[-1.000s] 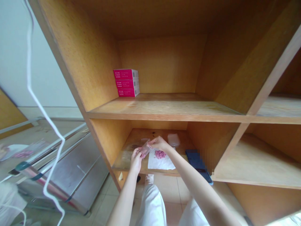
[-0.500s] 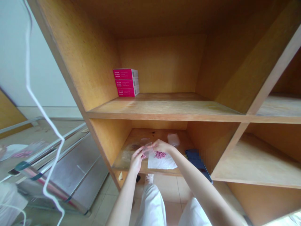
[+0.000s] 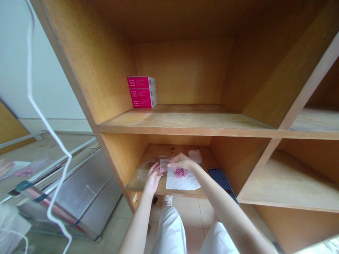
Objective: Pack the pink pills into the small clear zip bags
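On the lower shelf, a small clear plastic bag (image 3: pixel 164 164) is stretched between my two hands. My left hand (image 3: pixel 152 179) grips its left end, where something pink shows at the fingertips. My right hand (image 3: pixel 182 161) has its fingers closed at the bag's other end, and a thin pink strand hangs by them. Just under the right hand, a pile of small pink beads (image 3: pixel 180 173) lies on a white sheet (image 3: pixel 182 184). Another clear bag (image 3: pixel 196 156) lies flat behind the right wrist. What the fingertips do exactly is too small to tell.
A dark phone (image 3: pixel 224 183) lies right of the sheet. Several pink boxes (image 3: pixel 141 93) are stacked on the shelf above. A white cable (image 3: pixel 49 128) hangs at left beside a metal cart (image 3: pixel 87 187). Another person's hand (image 3: pixel 5 166) shows at the far left.
My left hand has shifted slightly left and its fingers have loosened. The bag now shows more plainly between my hands. My right hand has moved up slightly.
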Demonstrator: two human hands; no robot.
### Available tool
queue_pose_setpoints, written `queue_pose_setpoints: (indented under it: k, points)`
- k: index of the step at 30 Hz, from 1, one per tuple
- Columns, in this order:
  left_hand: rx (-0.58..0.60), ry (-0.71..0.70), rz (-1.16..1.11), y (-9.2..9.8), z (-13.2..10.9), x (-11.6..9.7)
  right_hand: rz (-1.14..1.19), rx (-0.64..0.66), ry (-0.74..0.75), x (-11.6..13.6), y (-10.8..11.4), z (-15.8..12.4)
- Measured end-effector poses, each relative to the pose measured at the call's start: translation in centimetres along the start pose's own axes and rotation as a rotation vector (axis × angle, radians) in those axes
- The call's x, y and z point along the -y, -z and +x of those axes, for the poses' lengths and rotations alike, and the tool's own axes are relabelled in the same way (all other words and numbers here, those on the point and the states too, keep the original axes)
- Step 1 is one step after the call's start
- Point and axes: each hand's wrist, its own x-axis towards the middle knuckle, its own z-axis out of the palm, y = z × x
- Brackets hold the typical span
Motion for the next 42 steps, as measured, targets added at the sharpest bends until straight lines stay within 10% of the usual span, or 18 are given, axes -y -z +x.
queue_pose_setpoints:
  k: [17, 42]
  points:
    - [0.5, 0.073, 0.159, -2.1, -1.6, -1.0, 0.215, 0.137, -0.122, -0.2, -1.8, 0.1]
    - [0.306, 0.092, 0.0, -1.5, -1.4, -0.9, 0.274, 0.123, -0.181, -1.1, -1.9, 0.2]
